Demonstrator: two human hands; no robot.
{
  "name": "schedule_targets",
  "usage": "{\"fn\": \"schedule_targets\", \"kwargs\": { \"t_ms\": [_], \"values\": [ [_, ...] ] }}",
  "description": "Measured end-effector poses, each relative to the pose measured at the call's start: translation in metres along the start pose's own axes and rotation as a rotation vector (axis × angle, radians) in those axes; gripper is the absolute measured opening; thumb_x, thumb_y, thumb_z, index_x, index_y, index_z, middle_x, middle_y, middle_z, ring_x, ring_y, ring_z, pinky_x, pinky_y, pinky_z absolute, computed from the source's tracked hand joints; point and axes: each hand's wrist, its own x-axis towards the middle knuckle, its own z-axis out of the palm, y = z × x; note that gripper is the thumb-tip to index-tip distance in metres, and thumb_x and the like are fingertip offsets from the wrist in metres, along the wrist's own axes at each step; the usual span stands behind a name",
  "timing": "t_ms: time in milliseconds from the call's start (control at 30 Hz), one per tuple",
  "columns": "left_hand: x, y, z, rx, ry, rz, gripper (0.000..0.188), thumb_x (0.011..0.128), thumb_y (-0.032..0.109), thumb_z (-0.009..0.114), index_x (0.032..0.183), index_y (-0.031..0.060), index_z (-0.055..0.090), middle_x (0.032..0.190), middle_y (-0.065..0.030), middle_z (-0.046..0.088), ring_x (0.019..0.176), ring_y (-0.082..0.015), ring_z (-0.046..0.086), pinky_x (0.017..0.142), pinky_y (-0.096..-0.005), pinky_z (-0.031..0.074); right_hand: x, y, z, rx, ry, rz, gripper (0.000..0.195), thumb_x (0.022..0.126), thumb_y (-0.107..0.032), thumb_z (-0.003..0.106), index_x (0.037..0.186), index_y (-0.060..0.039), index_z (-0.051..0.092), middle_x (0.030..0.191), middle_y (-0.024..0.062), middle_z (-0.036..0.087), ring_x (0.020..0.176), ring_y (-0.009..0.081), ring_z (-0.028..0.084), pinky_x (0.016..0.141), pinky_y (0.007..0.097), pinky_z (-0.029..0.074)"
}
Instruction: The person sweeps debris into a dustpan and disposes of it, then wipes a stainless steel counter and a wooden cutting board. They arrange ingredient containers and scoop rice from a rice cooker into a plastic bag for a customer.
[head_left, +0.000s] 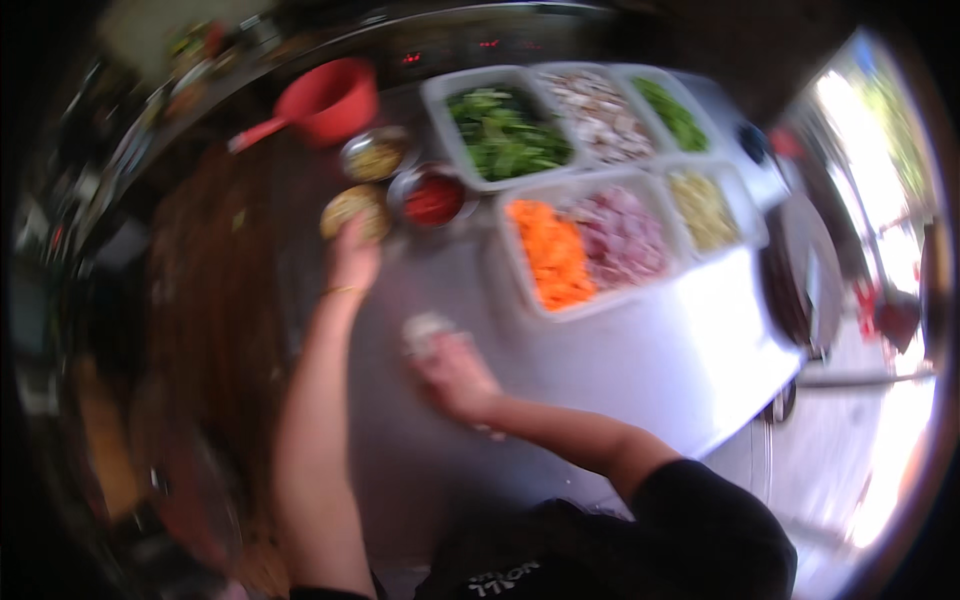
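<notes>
My left hand (355, 259) grips the near edge of a small round bowl (325, 219) holding pale yellow chopped food. A thin band circles that wrist. Lower and to the right, my right hand (456, 375) lies on a whitish cloth (426, 330) against the stainless steel table (420, 465); motion blurs both. Beside the left hand stand a metal bowl (400, 211) of bright red chopped food and another metal bowl (348, 159) with yellowish pieces. Right of them, a clear plastic container (525, 294) holds orange pieces, probably carrot, and purplish-pink chopped pieces.
Behind are plastic containers of leafy greens (510, 142), whitish-brown pieces (600, 112) and green slices (671, 116). Another holds pale yellow shreds (701, 210). A red long-handled dipper (334, 105) stands at the back left. Dark round pan-like objects (806, 270) line the right edge.
</notes>
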Motion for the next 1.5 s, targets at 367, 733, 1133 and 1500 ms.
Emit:
{"fn": "schedule_targets", "kwargs": {
  "t_ms": [367,733,1133,1500],
  "values": [
    [-0.057,0.054,-0.014,0.438,-0.280,0.413,0.025,0.076,0.004,0.052,0.102,0.0031,0.054,0.122,-0.0126,0.043,0.105,-0.0309,0.046,0.085,-0.0365,0.041,-0.076,-0.028,0.033,0.365,-0.030,-0.529,0.026,0.072,-0.018,0.052,0.098,-0.0183,0.056,0.098,0.0026,0.049,0.100,0.0197,0.045,0.089,0.0369,0.033],
    [-0.236,-0.019,-0.106,0.533,-0.296,0.121,0.020,0.080,0.003,0.047,0.099,-0.0002,0.054,0.117,-0.0180,0.046,0.103,-0.0327,0.048,0.085,-0.0381,0.040,-0.417,0.297,-0.237,-0.541,0.884,1.242,0.039,0.074,-0.005,0.041,0.112,-0.0111,0.049,0.111,0.0128,0.052,0.100,0.0311,0.049,0.088,0.0385,0.037],
    [-0.397,0.040,-0.090,0.223,-0.196,-0.097,0.023,0.078,0.000,0.048,0.099,-0.0019,0.054,0.115,-0.0161,0.047,0.094,-0.0281,0.052,0.073,-0.0315,0.046,-0.330,0.090,-0.108,-0.338,0.702,0.662,0.039,0.060,-0.001,0.055,0.098,-0.0072,0.052,0.102,0.0120,0.051,0.102,0.0279,0.046,0.089,0.0407,0.036],
    [-0.551,0.075,-0.154,0.243,-0.028,-0.164,0.022,0.076,0.004,0.051,0.098,0.0008,0.056,0.109,-0.0177,0.051,0.099,-0.0325,0.050,0.083,-0.0357,0.042,-0.190,-0.201,0.115,0.019,0.104,-0.339,0.046,0.075,-0.032,0.054,0.114,-0.0097,0.044,0.121,0.0124,0.041,0.119,0.0289,0.033,0.099,0.0426,0.025]
  ]
}}
